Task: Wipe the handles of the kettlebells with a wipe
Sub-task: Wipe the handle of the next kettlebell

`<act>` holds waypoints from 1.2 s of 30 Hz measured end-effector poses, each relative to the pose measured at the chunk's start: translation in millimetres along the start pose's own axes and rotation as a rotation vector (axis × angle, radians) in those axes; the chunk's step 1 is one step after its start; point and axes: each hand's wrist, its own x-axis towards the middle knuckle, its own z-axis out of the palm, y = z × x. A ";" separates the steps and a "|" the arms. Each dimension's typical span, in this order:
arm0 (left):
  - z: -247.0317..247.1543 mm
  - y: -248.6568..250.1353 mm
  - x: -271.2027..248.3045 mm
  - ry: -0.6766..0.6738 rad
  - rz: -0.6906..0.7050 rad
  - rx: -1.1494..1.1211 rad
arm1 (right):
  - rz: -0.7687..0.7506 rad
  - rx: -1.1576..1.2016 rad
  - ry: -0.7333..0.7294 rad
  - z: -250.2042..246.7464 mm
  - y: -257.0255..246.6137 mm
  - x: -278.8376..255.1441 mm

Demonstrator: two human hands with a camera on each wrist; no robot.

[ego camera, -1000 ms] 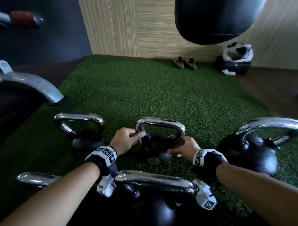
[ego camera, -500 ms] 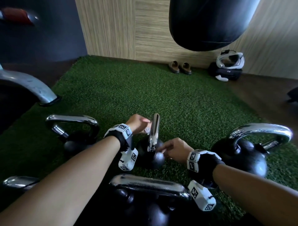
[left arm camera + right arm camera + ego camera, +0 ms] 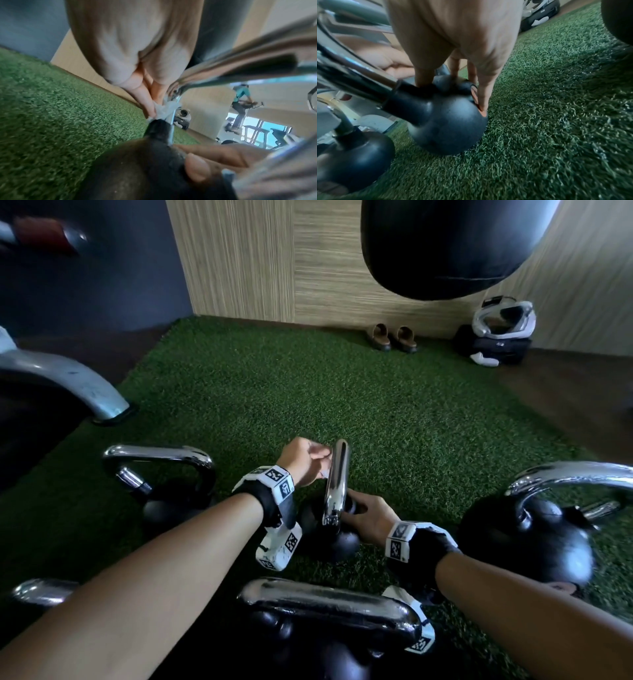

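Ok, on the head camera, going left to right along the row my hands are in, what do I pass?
Left kettlebell → left hand → chrome handle of the middle kettlebell → right hand → right kettlebell.

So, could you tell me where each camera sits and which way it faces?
Head: on the head, facing forward and down at the kettlebell on turf; left hand and right hand show.
Left wrist: looks along left hand at the wipe on the handle; right fingertips show.
Right wrist: looks along right hand on the ball.
All share that kettlebell.
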 end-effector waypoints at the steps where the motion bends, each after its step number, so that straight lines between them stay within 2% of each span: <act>1: 0.6 1.3 -0.2 -0.027 -0.023 -0.019 | -0.001 0.001 -0.005 -1.3 -3.4 -3.4; 3: -2.6 4.2 -2.0 -0.037 -0.047 -0.148 | 0.012 0.021 -0.010 -1.4 -3.7 -3.7; 9: -11.8 4.9 -12.6 -0.053 0.022 -0.579 | 0.024 0.017 0.007 -1.3 -3.4 -3.4; 12: -12.1 5.1 -16.7 -0.052 0.053 -0.607 | 0.027 0.021 0.014 -0.2 -1.1 -0.4; 16: -16.4 4.1 -28.1 -0.096 -0.002 -0.667 | 0.028 0.051 0.023 3.3 12.2 6.3; 19: -23.2 -3.1 -41.6 -0.216 -0.018 -0.611 | 0.011 0.078 0.026 4.1 20.5 9.2; 24: -30.7 -3.2 -43.9 -0.160 0.042 -0.493 | 0.012 0.085 0.011 1.2 -0.8 2.3; 29: -36.7 -7.6 -66.1 -0.368 0.055 -0.272 | -0.041 0.031 0.027 -0.7 0.9 -0.9; 34: -38.3 -13.9 -79.3 -0.282 0.156 -0.205 | -0.067 -0.052 0.025 -2.9 -5.7 -3.7; 36: -37.5 -20.9 -85.9 -0.330 0.225 -0.136 | -0.062 -0.058 0.035 -3.8 -7.3 -3.5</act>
